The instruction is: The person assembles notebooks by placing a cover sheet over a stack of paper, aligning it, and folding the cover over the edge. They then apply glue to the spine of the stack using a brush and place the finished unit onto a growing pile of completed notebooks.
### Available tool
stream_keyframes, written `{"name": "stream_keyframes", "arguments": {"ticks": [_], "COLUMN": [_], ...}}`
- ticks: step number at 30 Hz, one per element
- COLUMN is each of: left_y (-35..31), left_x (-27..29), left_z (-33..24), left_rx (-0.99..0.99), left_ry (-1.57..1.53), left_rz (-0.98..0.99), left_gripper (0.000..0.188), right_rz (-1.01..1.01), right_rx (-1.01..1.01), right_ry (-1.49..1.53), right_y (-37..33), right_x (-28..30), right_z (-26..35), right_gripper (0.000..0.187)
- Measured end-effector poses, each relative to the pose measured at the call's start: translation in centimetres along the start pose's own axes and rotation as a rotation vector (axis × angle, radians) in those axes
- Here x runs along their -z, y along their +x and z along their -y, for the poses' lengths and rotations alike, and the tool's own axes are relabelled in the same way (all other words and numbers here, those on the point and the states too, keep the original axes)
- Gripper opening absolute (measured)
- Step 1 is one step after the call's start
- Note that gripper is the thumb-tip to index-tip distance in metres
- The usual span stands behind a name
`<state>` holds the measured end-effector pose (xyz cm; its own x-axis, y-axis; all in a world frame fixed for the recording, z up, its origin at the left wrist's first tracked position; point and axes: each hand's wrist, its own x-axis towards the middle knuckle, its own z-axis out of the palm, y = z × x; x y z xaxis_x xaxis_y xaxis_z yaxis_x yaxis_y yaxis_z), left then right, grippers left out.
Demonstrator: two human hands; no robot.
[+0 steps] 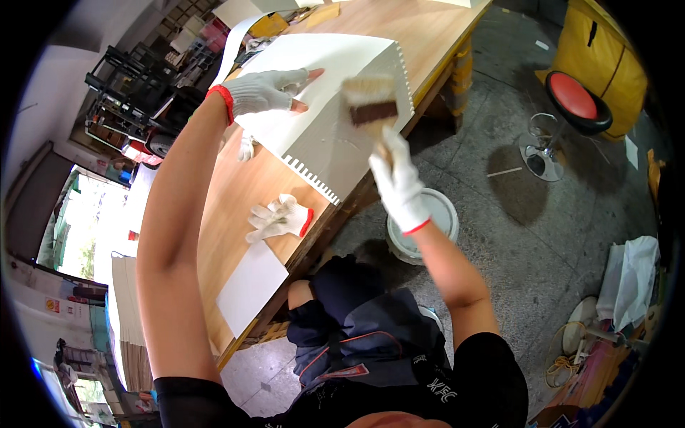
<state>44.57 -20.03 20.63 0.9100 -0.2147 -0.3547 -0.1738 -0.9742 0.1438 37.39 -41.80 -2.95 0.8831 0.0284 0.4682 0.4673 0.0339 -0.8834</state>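
My left hand (pixel 262 93), in a pale knit glove with red cuff and some bare fingertips, lies with fingers spread on a large white sheet (pixel 321 60). Along the sheet's near side runs a grey, glossy-looking band (pixel 332 150) with comb-like notches at both ends. My right hand (pixel 401 185), in a white glove, is wrapped round the handle of a wide brush (pixel 372 113). Its pale bristles are over the grey band, blurred by motion; whether they touch it I cannot tell.
On the wooden table (pixel 232 192) lie a loose glove (pixel 282 216) and a small white sheet (pixel 251 289). A lidded white bucket (pixel 441 217) stands on the floor beside the table. Farther right are a red-and-black stool (pixel 574 98) and a yellow bag (pixel 606 64).
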Motion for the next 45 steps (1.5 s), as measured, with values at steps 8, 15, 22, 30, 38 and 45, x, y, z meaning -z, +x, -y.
{"name": "stream_keyframes", "arguments": {"ticks": [8,15,22,30,38,45], "left_y": [-0.3,0.4,0.2,0.3,0.8,0.3], "left_x": [-0.4,-0.1,-0.1,-0.4,-0.9,0.1], "left_z": [0.2,0.1,0.5,-0.1,2.7,-0.1], "left_rx": [-0.046,-0.084,0.012,-0.042,-0.023,-0.055], "left_ry": [-0.116,-0.049,-0.034,-0.003,0.021,-0.043], "left_rz": [-0.032,-0.012,0.031,-0.049,-0.103,0.021], "left_gripper": [0.076,0.076,0.078,0.043,0.063,0.078], "right_rz": [0.115,-0.002,0.005,-0.111,-0.022,-0.045], "right_rx": [0.012,-0.151,-0.139,-0.292,-0.349,-0.435], "right_ry": [-0.234,0.129,-0.065,0.083,0.125,0.079], "right_y": [-7.6,-5.8,-12.5,-2.1,-7.4,-8.0], "right_x": [5.1,-3.6,-1.1,-1.9,2.7,-6.4], "right_z": [-8.4,-2.5,-8.3,-6.6,-10.9,-1.0], "right_gripper": [0.045,0.054,0.048,0.051,0.051,0.062]}}
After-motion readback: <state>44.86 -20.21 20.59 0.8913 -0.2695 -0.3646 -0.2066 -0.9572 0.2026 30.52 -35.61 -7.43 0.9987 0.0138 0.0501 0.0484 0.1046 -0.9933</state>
